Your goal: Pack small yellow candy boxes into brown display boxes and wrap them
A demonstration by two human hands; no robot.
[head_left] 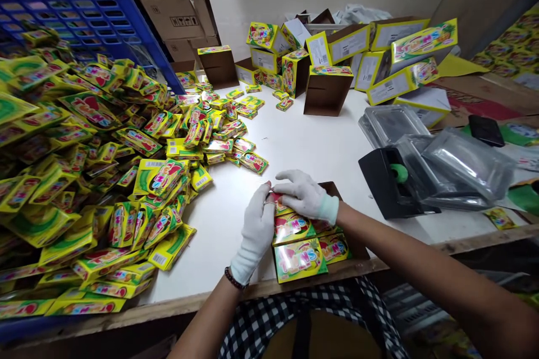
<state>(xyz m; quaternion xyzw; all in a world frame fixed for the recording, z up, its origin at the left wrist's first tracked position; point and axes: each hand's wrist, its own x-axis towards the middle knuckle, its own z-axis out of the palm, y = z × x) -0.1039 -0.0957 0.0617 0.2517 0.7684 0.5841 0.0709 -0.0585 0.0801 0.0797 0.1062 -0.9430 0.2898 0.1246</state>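
Note:
My left hand (257,230), in a white glove with bare fingertips, closes around the left side of a small yellow-and-red packet (277,200). My right hand (305,196), also gloved, reaches over the same packet from the right, its fingers bent against it. Both hands work above an open display box (356,238) at the table's front edge. Printed yellow-and-green packets (301,261) lie in rows in and along this box. My right palm hides part of the contents.
A large heap of similar packets (96,179) spills from a blue crate (84,5) at left. Several display boxes (328,90) stand at the back. Clear plastic trays (467,162) and a black tape dispenser (381,182) lie at right. Cardboard cartons (172,5) are stacked behind.

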